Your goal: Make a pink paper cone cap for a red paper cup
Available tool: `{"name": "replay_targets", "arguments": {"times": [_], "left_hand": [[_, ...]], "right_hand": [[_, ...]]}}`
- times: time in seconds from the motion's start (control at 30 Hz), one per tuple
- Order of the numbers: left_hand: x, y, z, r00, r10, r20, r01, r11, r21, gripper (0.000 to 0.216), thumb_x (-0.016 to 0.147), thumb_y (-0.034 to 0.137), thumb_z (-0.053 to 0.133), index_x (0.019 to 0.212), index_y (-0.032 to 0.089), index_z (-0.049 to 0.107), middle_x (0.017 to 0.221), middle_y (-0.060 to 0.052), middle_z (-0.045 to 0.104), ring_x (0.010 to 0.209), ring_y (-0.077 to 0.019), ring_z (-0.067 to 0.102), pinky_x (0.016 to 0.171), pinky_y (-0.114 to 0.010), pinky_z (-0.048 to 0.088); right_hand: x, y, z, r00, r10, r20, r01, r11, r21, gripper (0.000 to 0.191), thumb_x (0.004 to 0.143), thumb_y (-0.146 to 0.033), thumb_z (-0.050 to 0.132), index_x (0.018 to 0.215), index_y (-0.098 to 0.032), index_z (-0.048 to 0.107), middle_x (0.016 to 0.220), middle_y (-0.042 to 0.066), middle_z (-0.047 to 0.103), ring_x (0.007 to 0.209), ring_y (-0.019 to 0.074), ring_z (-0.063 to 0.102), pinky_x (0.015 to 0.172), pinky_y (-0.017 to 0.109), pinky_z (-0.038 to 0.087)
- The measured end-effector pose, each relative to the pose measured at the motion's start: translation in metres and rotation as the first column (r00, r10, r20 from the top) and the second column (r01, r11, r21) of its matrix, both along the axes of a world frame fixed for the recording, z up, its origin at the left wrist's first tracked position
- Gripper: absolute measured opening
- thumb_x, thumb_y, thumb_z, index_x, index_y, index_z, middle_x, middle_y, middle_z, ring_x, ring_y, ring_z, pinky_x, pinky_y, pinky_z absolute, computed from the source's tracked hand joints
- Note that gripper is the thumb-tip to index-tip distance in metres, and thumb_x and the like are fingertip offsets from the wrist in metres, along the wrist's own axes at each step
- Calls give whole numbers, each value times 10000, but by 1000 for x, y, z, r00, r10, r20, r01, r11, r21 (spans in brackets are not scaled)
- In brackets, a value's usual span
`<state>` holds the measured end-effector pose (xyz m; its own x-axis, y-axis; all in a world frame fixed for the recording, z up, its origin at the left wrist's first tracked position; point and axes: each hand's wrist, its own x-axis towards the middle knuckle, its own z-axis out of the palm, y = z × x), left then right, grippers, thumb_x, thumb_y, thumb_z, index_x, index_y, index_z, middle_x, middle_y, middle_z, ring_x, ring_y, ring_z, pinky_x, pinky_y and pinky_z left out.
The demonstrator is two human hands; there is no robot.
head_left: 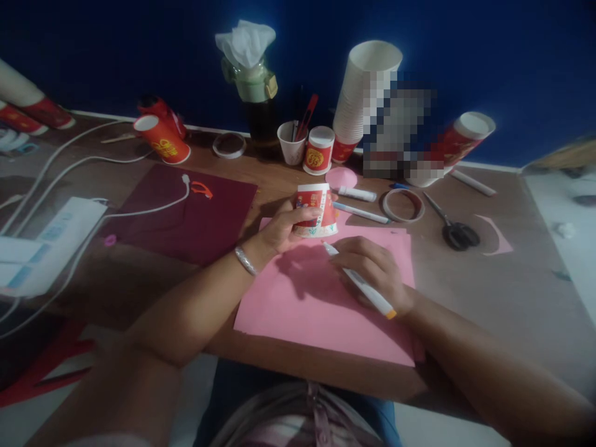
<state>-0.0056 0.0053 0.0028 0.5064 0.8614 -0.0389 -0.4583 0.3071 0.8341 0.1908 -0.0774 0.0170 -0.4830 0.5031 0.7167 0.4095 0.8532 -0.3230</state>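
Observation:
My left hand (281, 225) is wrapped round a red paper cup (321, 205) held upside down, its white rim facing down with small drawn marks in colour along it. The fingers behind the cup are hidden. In my right hand (372, 264) is a white marker pen (367, 290), its orange end toward my wrist and its tip near the cup's rim; I cannot tell whether the tip touches. Beneath both hands lie sheets of pink paper (298, 310).
Beyond the paper are a blue marker (363, 213), a glue stick (357, 194), a tape roll (403, 205) and black-handled scissors (459, 234). A tall stack of paper cups (356, 93) stands by the wall. White cables (135, 214) cross the dark red sheet (186, 211) at left.

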Motion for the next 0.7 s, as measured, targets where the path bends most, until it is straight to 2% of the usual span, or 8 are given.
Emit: {"name": "replay_targets", "arguments": {"times": [0.13,0.33,0.7], "left_hand": [[-2,0,0,1000,-3,-27,4,999,34,433,785,313,778,1187,165,715,1023,-85,776,908,-223,745,846,-341,569],[-4,0,2,997,-52,-60,54,998,30,541,780,340,781,1282,167,677,951,-73,774,718,-163,705,650,-267,514],[-3,0,1,997,-70,-24,71,997,42,504,795,318,776,1269,180,674,926,-58,762,724,-162,699,624,-258,535]], "right_hand": [[1,1,1,999,-29,22,29,1000,2,174,989,-145,620,1162,-166,622,927,99,703,826,210,703,681,342,619],[1,1,2,996,-82,33,82,997,-11,152,1003,-163,613,1154,-173,629,936,90,714,822,195,709,695,322,614],[1,2,2,996,-88,29,89,996,-8,153,997,-154,614,1146,-181,636,933,81,726,829,191,722,703,314,620]]}}
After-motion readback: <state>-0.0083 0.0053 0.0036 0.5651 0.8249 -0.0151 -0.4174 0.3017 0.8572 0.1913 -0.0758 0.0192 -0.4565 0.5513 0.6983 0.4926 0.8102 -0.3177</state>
